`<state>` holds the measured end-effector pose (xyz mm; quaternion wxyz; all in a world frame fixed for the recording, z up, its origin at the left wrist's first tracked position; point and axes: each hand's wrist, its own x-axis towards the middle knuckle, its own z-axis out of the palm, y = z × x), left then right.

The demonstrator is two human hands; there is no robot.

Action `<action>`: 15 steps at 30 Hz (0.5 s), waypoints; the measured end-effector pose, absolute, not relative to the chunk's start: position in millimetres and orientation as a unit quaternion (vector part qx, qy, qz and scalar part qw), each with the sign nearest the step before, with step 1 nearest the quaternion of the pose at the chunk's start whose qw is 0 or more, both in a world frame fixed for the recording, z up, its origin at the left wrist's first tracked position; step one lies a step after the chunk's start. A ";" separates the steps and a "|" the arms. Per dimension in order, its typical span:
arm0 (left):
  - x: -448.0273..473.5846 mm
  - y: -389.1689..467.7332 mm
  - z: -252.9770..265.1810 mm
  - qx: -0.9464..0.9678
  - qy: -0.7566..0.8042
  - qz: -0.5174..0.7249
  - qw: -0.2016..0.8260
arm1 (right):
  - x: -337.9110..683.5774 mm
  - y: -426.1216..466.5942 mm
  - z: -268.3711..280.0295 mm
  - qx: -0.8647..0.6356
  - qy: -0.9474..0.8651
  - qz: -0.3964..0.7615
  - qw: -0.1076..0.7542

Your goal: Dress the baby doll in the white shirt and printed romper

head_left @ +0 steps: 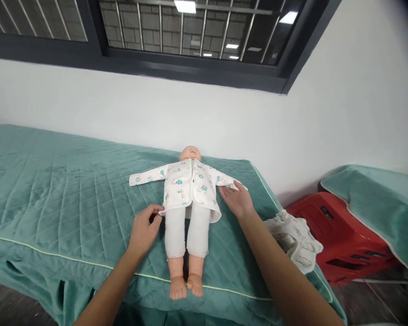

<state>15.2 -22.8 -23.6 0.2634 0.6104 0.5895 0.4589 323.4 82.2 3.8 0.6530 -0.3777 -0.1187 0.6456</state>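
Note:
A baby doll (191, 153) lies on its back on the green quilted cover, head toward the wall and bare feet toward me. It wears a white printed baby jacket (178, 183), with both sleeves spread outward, and white leg coverings. My left hand (145, 228) pinches the jacket's lower hem at the left side. My right hand (237, 198) lies palm up under the right sleeve, its fingers stretched out and the thumb near the cuff. The doll's hands are hidden inside the sleeves.
Crumpled white printed cloth (297, 240) lies at the right edge of the green quilted cover (71, 194). Beyond it stands a red plastic chair or bin (347, 235) under another green cloth (377, 194). A white wall and a barred window (193, 27) rise behind.

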 end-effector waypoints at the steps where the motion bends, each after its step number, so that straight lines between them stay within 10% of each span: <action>1: 15.3 -23.1 -23.5 0.611 0.589 0.458 0.266 | 328.3 90.4 4.0 -0.382 -0.121 0.636 0.659; 7: 15.1 -23.0 -26.0 0.580 0.593 0.482 0.282 | 365.8 109.9 3.7 -0.403 -0.153 0.582 0.690; 15: 17.5 -8.8 -19.3 0.449 0.573 0.570 0.381 | 365.1 76.9 -4.0 -0.513 -0.285 0.210 0.782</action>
